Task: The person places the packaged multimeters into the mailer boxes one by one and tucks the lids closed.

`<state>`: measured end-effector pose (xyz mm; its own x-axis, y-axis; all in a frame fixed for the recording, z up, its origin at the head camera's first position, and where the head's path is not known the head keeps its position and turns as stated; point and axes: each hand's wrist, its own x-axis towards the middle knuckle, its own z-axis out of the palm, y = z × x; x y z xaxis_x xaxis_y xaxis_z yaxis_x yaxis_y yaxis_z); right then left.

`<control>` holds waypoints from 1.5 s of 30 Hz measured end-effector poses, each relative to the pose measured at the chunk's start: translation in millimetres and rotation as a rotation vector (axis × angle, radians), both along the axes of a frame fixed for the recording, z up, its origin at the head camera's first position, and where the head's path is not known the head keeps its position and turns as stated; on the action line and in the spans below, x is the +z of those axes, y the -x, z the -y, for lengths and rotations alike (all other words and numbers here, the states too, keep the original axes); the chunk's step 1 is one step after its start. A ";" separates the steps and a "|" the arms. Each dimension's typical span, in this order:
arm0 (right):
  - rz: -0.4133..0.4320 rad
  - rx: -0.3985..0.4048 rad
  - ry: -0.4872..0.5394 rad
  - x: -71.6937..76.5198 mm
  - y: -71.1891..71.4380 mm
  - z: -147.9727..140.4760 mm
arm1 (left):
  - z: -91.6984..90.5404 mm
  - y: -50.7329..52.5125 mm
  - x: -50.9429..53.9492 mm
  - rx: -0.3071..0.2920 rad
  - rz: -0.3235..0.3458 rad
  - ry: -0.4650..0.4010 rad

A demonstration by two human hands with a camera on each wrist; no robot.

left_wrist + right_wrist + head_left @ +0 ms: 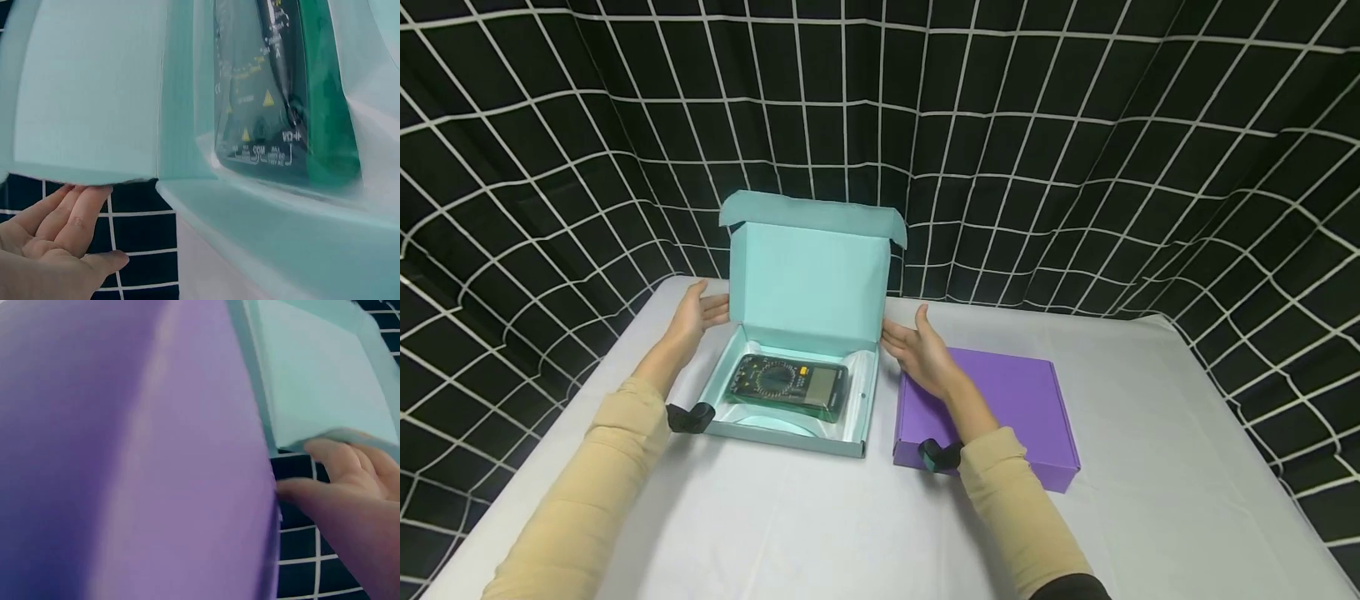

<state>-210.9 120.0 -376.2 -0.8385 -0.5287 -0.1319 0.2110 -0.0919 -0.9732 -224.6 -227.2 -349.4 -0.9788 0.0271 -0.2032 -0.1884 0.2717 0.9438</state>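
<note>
A mint-green cardboard box (808, 283) stands on the table with its lid raised upright. Inside lies a multimeter (786, 385) with a dial and a grey screen, wrapped in clear plastic; its green edge shows in the left wrist view. At the lid's left edge is my left hand (688, 321), fingers straight and fingertips touching the lid (87, 106). My right hand (921, 350) has its fingertips at the lid's right edge, thumb raised. In the right wrist view those fingers meet the lid's side (331, 381). Neither hand grips anything.
A closed purple box (1007, 400) sits right of the mint box, partly beneath my right forearm. White cloth covers the table (1150, 450). Behind and on both sides hangs a black curtain (1000, 150) with a white grid.
</note>
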 end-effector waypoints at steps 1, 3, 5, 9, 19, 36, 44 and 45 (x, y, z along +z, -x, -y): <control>0.008 0.022 0.005 1.1 -0.8 -1.0 | 2.2 -0.7 -0.5 -0.004 0.001 -0.008; 0.024 0.063 0.009 3.1 -2.6 -2.2 | 6.9 -2.1 -0.8 -0.021 0.007 -0.030; 0.035 0.102 0.014 4.4 -4.5 -3.0 | 11.7 -3.2 -1.0 -0.054 0.014 -0.039; 0.044 0.155 0.007 5.3 -9.9 -3.5 | 20.6 -5.4 -2.7 -0.135 0.012 -0.037; 0.043 0.139 -0.028 -1.7 -13.8 5.3 | 24.7 -18.5 -17.9 -0.308 -0.040 0.026; 0.093 -0.299 -0.077 33.4 -28.7 8.9 | 37.0 -36.3 -22.1 -0.301 -0.005 -0.117; -0.050 -0.275 -0.275 77.2 -43.8 15.1 | 52.4 -36.4 36.8 -0.204 0.072 -0.088; -0.053 -0.257 -0.297 78.7 -44.9 17.2 | 50.3 -37.1 40.1 -0.217 0.068 -0.079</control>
